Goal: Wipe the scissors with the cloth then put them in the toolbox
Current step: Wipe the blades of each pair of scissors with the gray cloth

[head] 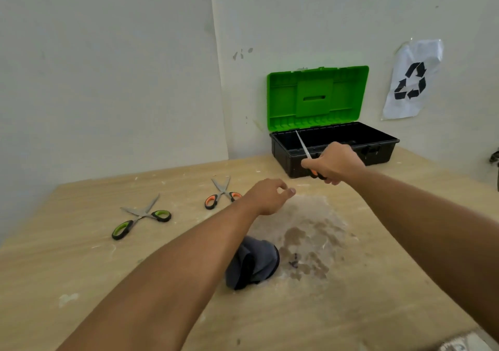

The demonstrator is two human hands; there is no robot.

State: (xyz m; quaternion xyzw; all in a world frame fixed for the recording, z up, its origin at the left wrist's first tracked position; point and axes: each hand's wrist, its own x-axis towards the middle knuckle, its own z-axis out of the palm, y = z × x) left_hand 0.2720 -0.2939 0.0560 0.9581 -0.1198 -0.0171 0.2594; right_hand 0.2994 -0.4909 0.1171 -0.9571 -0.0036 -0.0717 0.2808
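Observation:
My right hand (333,163) grips a pair of orange-handled scissors (304,147) by the handles, blades closed and pointing up and left in front of the toolbox. The toolbox (378,152) is black with a green lid (317,97) standing open against the wall. My left hand (268,195) hovers over the table with loosely curled fingers, holding nothing. A crumpled grey cloth (253,265) lies on the table under my left forearm. Two more pairs lie open on the table: green-handled scissors (141,217) and orange-handled scissors (222,194).
The wooden table (81,269) is stained and dusty around the middle (307,242). It stands in a corner of white walls. A sheet with a recycling symbol (410,80) hangs on the right wall. A dark object (495,159) shows at the right edge.

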